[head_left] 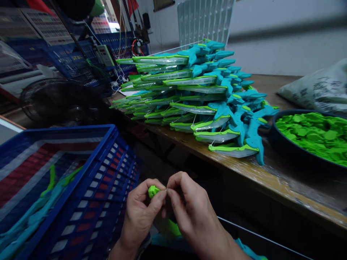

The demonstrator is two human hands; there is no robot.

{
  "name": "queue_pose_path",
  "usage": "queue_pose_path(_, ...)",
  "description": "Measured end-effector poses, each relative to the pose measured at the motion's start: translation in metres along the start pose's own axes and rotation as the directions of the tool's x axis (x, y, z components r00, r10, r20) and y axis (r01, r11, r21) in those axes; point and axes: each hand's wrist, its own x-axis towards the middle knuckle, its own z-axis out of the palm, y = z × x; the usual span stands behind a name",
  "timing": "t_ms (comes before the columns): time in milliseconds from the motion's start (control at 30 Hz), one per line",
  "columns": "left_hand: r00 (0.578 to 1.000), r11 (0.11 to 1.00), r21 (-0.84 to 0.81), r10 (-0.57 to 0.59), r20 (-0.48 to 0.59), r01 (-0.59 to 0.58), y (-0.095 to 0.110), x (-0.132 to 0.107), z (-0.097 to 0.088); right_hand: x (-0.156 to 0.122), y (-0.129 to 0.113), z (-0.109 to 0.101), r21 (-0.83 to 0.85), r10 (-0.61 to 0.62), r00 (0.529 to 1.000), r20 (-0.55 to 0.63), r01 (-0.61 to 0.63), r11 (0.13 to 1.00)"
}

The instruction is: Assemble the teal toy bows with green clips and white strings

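My left hand [142, 209] is closed, with thumb and forefinger around a small bright-green plastic end piece [153, 191]. Touching its fingertips, my right hand [189, 206] pinches the end of a thin string, which is hard to make out between the fingers. Below both hands, partly hidden by them, lies a teal and green plastic toy bow [173, 228]. A taut white cord [260, 236] runs from behind my right wrist to the lower right.
A stack of teal and green toy bows [200, 94] covers the workbench [271, 180]. Right of it stands a dark basin [287, 148] of green pieces, with a white sack [320, 88] behind. On the left are a blue crate [111, 144] holding teal parts and a black fan [62, 101].
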Motion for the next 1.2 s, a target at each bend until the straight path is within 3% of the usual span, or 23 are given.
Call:
queue_pose_path(100, 0.999, 0.997, 0.072, 0.016, -0.041, -0.013, -0.001, -0.003, 0.001, 0.002, 0.003, 0.002, -0.044, -0.093, 0.993, -0.069, 0.090, 0.995)
queue_pose_path(200, 0.998, 0.999, 0.023, -0.039, -0.041, 0.040, -0.001, -0.001, 0.004, 0.003, 0.009, 0.008, -0.088, -0.244, 0.959, -0.145, 0.233, 0.969)
queue_pose_path(367, 0.984, 0.959, -0.223, -0.161, 0.078, 0.175, 0.004, 0.007, 0.007, -0.001, 0.022, 0.019, -0.179, -0.380, 0.893, -0.240, 0.344, 0.922)
queue_pose_path(500, 0.969, 0.927, -0.300, -0.184, 0.166, 0.227, 0.011, 0.009, 0.009, -0.005, 0.029, 0.026, -0.258, -0.489, 0.829, -0.272, 0.426, 0.867)
queue_pose_path(600, 0.964, 0.908, -0.343, -0.179, 0.196, 0.239, 0.011, 0.009, 0.010, -0.005, 0.033, 0.028, -0.283, -0.524, 0.806, -0.276, 0.452, 0.846)
queue_pose_path(1033, 0.969, 0.882, -0.420, -0.140, 0.206, 0.216, -0.001, 0.014, 0.016, 0.000, 0.036, 0.014, -0.484, -0.550, 0.811, -0.200, 0.407, 0.775)
queue_pose_path(1200, 0.965, 0.889, -0.402, -0.136, 0.224, 0.219, -0.001, 0.015, 0.019, -0.003, 0.036, 0.009, -0.423, -0.515, 0.826, -0.231, 0.391, 0.817)
